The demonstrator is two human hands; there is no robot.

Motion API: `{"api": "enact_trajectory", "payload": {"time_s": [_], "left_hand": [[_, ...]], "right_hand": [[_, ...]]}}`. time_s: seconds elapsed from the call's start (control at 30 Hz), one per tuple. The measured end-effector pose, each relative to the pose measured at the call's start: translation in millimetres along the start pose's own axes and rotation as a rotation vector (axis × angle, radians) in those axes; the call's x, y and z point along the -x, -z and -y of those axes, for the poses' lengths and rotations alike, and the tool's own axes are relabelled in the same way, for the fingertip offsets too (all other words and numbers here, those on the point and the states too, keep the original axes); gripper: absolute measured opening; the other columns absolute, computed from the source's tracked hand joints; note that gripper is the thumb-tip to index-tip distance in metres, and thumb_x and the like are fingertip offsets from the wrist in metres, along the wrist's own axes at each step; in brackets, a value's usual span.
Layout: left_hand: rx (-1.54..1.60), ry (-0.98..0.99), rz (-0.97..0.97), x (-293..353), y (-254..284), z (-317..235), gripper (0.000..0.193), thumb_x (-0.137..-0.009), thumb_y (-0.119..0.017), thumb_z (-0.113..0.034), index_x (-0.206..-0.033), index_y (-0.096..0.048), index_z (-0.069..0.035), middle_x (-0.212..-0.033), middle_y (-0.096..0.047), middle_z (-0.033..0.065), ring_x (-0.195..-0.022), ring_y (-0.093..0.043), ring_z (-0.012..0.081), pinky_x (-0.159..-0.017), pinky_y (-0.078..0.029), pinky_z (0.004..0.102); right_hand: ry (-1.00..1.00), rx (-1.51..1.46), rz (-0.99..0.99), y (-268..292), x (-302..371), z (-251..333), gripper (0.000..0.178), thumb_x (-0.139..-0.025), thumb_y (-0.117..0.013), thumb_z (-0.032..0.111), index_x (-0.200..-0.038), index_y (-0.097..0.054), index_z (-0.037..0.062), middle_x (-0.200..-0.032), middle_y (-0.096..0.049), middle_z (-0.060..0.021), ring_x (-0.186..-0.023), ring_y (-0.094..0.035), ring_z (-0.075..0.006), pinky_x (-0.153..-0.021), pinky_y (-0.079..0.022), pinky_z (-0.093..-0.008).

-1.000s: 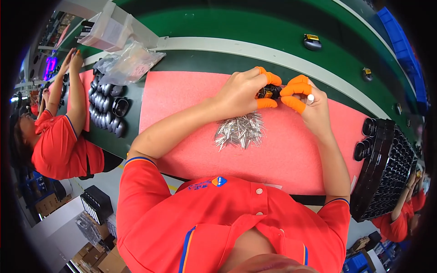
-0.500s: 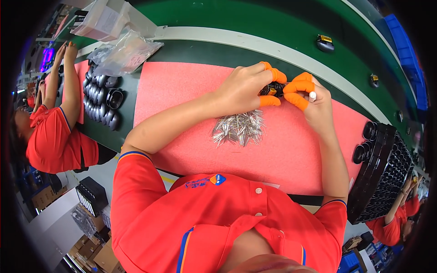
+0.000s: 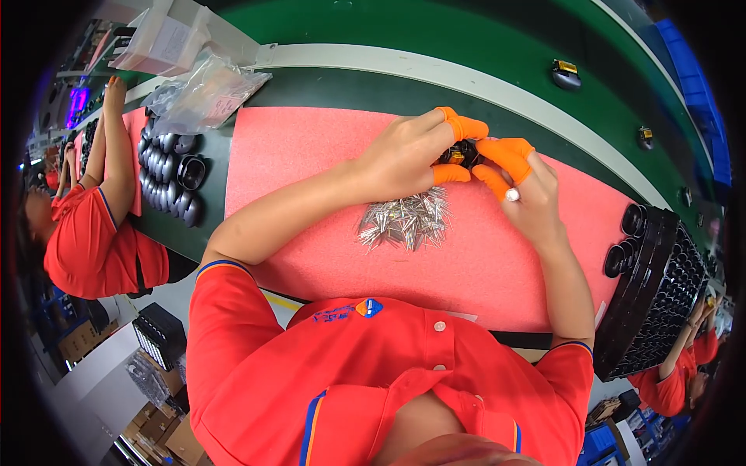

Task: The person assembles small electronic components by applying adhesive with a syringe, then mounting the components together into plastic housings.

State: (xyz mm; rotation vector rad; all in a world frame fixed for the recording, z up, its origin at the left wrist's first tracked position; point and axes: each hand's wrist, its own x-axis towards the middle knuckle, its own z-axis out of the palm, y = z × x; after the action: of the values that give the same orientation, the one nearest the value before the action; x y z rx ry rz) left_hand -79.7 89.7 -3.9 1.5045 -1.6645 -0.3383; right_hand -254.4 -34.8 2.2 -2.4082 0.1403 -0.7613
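Above the far part of a pink foam mat (image 3: 311,264), my left hand (image 3: 408,155) is closed around a small black device part (image 3: 465,154) with a yellow piece inside. Orange finger covers are on its fingertips. From the other side, my right hand (image 3: 524,182), also in orange finger covers, brings thumb and fingers against the same part. A white-ended stick (image 3: 511,194) pokes out of the right hand; the rest of it is hidden by the fingers. Just below my left hand lies a loose heap of thin silvery pins (image 3: 404,220).
Dark rounded shells (image 3: 167,175) stand in rows at left, near a clear plastic bag (image 3: 214,93). A stack of black trays (image 3: 649,291) fills the right end. Beyond the white rail, similar units (image 3: 566,74) sit on a green belt. A co-worker (image 3: 101,225) is at left.
My right hand has shifted slightly left and turned, its fingers now closer over the black part. The white end has swung lower. The units on the belt have moved slightly right.
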Motion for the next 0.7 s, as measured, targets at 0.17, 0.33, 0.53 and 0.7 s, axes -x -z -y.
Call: {"api": "enact_trajectory", "payload": {"time_s": [0.17,0.33,0.53,0.7], "left_hand": [[0.008,-0.012,0.013,1.2,-0.8,0.7,0.059,-0.070,-0.082,-0.012,-0.123,-0.057,-0.007,-0.097,-0.061,0.0115,-0.076,-0.063,0.0260,-0.063,-0.053,0.0335],[-0.009,-0.025,0.013,0.6,-1.6,1.9,0.059,-0.069,-0.082,-0.012,-0.122,-0.057,-0.007,-0.098,-0.061,0.0121,-0.079,-0.064,0.0280,-0.065,-0.054,0.0350],[-0.006,-0.034,0.029,0.5,-0.7,4.0,0.058,-0.070,-0.082,-0.013,-0.122,-0.057,-0.007,-0.099,-0.062,0.0125,-0.080,-0.065,0.0278,-0.065,-0.054,0.0350],[0.028,-0.044,0.029,-0.8,0.4,2.6,0.055,-0.070,-0.082,-0.012,-0.119,-0.058,-0.006,-0.097,-0.061,0.0116,-0.079,-0.064,0.0261,-0.064,-0.054,0.0342]], "right_hand": [[0.081,0.095,-0.012,-0.4,1.9,-0.1,0.034,-0.070,-0.076,-0.001,-0.103,-0.067,-0.0017,-0.095,-0.066,-0.0131,-0.080,-0.066,-0.0252,-0.066,-0.055,-0.0311],[0.149,0.152,-0.012,0.3,2.1,-0.2,0.035,-0.069,-0.077,0.000,-0.103,-0.069,-0.0014,-0.095,-0.067,-0.0124,-0.083,-0.067,-0.0253,-0.068,-0.056,-0.0316],[0.215,0.082,-0.003,-0.2,5.0,-7.2,0.036,-0.068,-0.077,-0.001,-0.102,-0.070,-0.0001,-0.095,-0.069,-0.0115,-0.077,-0.068,-0.0255,-0.064,-0.056,-0.0310],[0.271,0.122,0.024,2.1,6.2,-7.2,0.035,-0.067,-0.076,-0.003,-0.102,-0.070,0.0003,-0.092,-0.069,-0.0106,-0.077,-0.069,-0.0243,-0.060,-0.055,-0.0299]]}}
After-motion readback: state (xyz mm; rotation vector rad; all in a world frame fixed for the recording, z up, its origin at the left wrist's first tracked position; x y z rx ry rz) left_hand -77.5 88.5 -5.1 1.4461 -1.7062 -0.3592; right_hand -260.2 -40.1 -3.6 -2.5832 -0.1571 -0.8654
